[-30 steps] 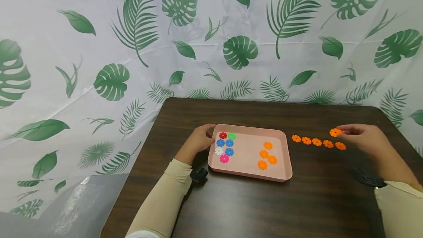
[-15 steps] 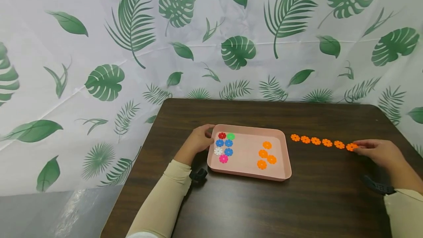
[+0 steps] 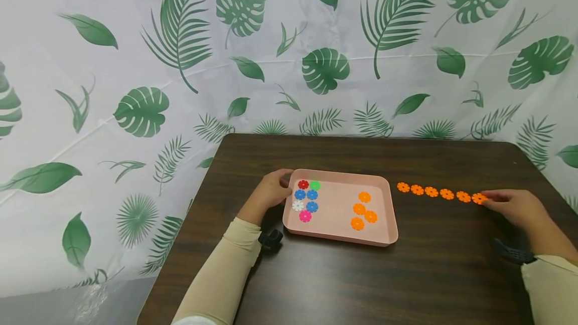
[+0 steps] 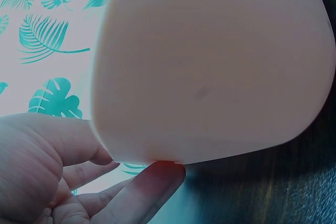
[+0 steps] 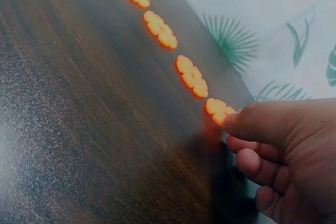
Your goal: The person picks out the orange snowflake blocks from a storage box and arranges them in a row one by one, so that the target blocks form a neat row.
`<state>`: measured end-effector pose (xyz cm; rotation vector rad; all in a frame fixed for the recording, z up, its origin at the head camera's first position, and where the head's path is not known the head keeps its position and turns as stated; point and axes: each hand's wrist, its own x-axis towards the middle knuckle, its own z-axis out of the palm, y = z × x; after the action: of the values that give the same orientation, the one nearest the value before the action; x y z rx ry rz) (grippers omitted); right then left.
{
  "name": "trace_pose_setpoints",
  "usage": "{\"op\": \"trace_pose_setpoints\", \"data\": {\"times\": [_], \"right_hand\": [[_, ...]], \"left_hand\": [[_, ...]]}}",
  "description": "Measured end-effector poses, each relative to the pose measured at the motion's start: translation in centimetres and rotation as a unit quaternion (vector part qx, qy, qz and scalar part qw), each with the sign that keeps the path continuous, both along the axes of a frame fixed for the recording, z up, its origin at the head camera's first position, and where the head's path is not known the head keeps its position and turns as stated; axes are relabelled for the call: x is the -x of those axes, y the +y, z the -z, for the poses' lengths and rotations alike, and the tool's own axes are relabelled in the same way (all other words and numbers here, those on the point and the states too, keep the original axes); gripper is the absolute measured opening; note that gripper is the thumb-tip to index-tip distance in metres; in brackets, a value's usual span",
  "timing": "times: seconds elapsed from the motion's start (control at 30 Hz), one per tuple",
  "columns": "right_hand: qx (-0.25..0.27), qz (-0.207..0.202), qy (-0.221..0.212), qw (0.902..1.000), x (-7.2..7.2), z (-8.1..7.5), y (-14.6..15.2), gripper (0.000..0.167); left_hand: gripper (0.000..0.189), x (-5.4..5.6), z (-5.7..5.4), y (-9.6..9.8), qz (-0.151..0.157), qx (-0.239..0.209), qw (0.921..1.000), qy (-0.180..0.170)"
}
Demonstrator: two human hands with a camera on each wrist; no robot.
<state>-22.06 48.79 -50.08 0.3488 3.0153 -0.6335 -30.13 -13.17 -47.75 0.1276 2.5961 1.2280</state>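
A pink tray (image 3: 338,237) lies on the dark wooden table. My left hand (image 3: 271,192) holds its left side; in the left wrist view, the thumb and a finger of that hand (image 4: 100,182) touch the tray wall (image 4: 210,77). At the right end of a row of orange notched discs (image 3: 431,192), my right hand (image 3: 515,207) pinches an orange disc (image 3: 477,198) between thumb and fingers. The right wrist view shows this disc (image 5: 218,109) at table level beside its neighbour (image 5: 191,76), partly covered by the thumb.
Inside the tray, several orange discs (image 3: 358,209) lie at the right. Red (image 3: 303,184), green (image 3: 314,185), blue (image 3: 312,207), white (image 3: 298,205) and pink (image 3: 305,216) discs gather at its left. A leaf-print sheet (image 3: 325,104) hangs behind the table (image 3: 334,285).
My right hand has brought its orange disc down from above the row to the row's right end, then nudged it slightly left. The left hand has stayed at the tray.
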Motion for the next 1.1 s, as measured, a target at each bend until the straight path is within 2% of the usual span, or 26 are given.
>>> {"op": "trace_pose_setpoints", "data": {"times": [0.17,0.3,0.4,0.57,0.73,0.83,0.97,1.1], "right_hand": [[-0.014,-0.005,-0.002,0.9999,0.0,0.0,-0.3,0.044],[-0.009,0.003,0.003,1.0,0.1,-0.4,-0.8,0.047],[-0.003,-0.009,0.019,0.9998,0.5,-1.4,-2.1,0.051],[0.014,-0.068,0.073,0.9949,2.0,-3.9,-6.5,0.054],[0.018,-0.152,0.128,0.9798,3.7,-6.7,-13.2,0.045],[0.023,-0.206,0.14,0.9681,4.5,-7.9,-17.4,0.04],[0.039,-0.271,0.123,0.9538,5.5,-8.4,-22.7,0.039],[0.053,-0.332,0.104,0.9361,6.5,-7.9,-27.8,0.036]], "left_hand": [[0.064,-0.1,0.1,0.0,-0.003,0.004,1.0,-0.001],[0.064,0.0,0.1,-0.1,-0.004,0.005,1.0,-0.003],[0.064,0.1,0.1,-0.1,-0.005,0.004,1.0,-0.006],[0.064,0.1,0.1,-0.2,-0.006,0.002,0.9999,-0.008],[0.063,0.2,0.1,-0.2,-0.005,0.004,0.9999,-0.01],[0.063,0.2,0.0,-0.1,-0.005,0.007,0.9999,-0.014],[0.064,0.2,-0.2,0.0,-0.01,0.009,0.9997,-0.022],[0.065,0.2,-0.4,0.0,-0.011,0.006,0.9996,-0.025]]}}
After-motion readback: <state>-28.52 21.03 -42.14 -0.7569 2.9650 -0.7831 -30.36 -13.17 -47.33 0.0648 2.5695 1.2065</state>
